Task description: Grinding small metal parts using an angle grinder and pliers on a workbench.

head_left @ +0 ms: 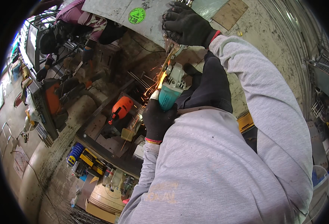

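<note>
My left hand [157, 121], in a dark glove with a red cuff, is closed around the teal body of an angle grinder [169, 95]. The grinder's silver head points up and away from me. Bright orange sparks [161, 79] fly down and to the left from the disc, which meets a narrow metal piece [170, 55] below the sheet's edge; the exact contact is hidden by the glare. My right hand [188, 25], gloved alike, lies palm down on the corner of a grey metal sheet [112, 9], with its fingers apart.
An orange power tool [122, 108] lies left of the grinder among metal offcuts on a low rack. Spray cans [75, 153] and boxes stand lower left. At the upper left another person [73, 22] bends over metalwork. Long metal bars [287, 41] line the right side.
</note>
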`<act>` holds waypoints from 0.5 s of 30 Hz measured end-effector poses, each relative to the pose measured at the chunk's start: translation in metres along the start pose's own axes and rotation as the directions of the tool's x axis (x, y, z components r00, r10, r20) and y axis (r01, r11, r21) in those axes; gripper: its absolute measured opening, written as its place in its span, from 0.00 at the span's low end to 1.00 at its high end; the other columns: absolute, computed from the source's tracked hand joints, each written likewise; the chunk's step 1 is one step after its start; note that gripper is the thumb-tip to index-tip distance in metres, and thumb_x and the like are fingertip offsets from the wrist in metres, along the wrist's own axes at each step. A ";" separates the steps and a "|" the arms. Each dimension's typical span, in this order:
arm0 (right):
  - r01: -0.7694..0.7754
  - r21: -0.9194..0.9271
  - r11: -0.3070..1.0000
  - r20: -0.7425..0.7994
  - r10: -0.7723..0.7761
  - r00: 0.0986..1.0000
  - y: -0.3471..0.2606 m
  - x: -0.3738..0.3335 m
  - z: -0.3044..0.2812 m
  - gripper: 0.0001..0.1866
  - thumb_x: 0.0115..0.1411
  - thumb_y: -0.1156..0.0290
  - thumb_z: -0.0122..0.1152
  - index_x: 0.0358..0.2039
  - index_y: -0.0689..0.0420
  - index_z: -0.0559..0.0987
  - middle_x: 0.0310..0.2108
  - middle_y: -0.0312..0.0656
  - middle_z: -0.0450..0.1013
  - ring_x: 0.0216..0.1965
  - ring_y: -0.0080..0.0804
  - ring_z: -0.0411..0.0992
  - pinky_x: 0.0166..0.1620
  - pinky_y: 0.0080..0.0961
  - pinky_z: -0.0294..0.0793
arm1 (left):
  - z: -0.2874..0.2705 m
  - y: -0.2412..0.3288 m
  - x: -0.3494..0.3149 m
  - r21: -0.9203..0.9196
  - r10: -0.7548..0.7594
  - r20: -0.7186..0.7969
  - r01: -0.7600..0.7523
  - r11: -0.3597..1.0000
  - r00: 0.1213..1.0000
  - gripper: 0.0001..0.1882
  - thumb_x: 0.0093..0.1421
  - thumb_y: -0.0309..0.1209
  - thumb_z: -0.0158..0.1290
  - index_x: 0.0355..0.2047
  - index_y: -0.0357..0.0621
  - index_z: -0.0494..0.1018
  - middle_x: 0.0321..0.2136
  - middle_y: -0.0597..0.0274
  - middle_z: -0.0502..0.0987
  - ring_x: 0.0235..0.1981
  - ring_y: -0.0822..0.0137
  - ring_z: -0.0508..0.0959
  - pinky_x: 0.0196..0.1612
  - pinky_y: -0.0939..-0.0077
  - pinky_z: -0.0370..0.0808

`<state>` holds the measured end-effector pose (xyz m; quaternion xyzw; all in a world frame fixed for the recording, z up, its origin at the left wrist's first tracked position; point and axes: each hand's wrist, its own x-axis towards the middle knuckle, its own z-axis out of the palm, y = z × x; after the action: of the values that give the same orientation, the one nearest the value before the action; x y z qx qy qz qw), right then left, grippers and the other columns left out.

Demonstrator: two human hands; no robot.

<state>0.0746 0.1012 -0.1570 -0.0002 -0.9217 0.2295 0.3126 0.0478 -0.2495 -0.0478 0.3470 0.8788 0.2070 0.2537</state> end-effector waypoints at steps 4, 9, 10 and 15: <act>0.000 0.013 1.000 0.019 0.000 1.000 0.000 0.002 -0.001 0.11 0.61 0.58 0.70 0.40 0.48 0.83 0.46 0.41 0.78 0.54 0.48 0.77 0.74 0.57 0.67 | -0.001 0.003 -0.001 -0.015 -0.035 0.000 0.035 0.999 0.999 0.35 0.52 0.38 0.74 0.61 0.44 0.80 0.40 0.47 0.88 0.41 0.44 0.90 0.44 0.54 0.86; 0.031 0.005 0.999 -0.025 -0.031 0.999 0.001 0.000 0.001 0.12 0.61 0.58 0.70 0.41 0.49 0.83 0.46 0.42 0.78 0.54 0.48 0.77 0.74 0.58 0.66 | 0.000 0.000 -0.001 -0.045 -0.010 -0.001 0.010 0.999 1.000 0.34 0.52 0.39 0.74 0.60 0.44 0.80 0.40 0.47 0.88 0.42 0.44 0.90 0.44 0.53 0.86; 0.030 0.003 1.000 -0.025 -0.030 0.999 0.002 -0.001 0.001 0.12 0.61 0.58 0.70 0.41 0.49 0.83 0.46 0.42 0.78 0.54 0.48 0.77 0.74 0.58 0.66 | 0.000 0.000 0.000 -0.045 -0.026 0.003 0.026 0.999 1.000 0.34 0.52 0.39 0.74 0.59 0.44 0.81 0.41 0.46 0.88 0.42 0.44 0.90 0.45 0.53 0.86; 0.011 0.013 1.000 0.029 -0.011 1.000 0.001 0.001 -0.001 0.12 0.63 0.57 0.70 0.41 0.49 0.84 0.47 0.43 0.79 0.55 0.49 0.77 0.75 0.58 0.66 | -0.001 0.000 -0.001 0.000 -0.050 0.012 0.050 0.999 0.999 0.34 0.52 0.40 0.75 0.59 0.44 0.81 0.41 0.46 0.88 0.42 0.43 0.90 0.45 0.52 0.86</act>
<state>0.0748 0.1027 -0.1561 0.0104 -0.9246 0.2337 0.3005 0.0481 -0.2503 -0.0470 0.3264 0.8857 0.1986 0.2639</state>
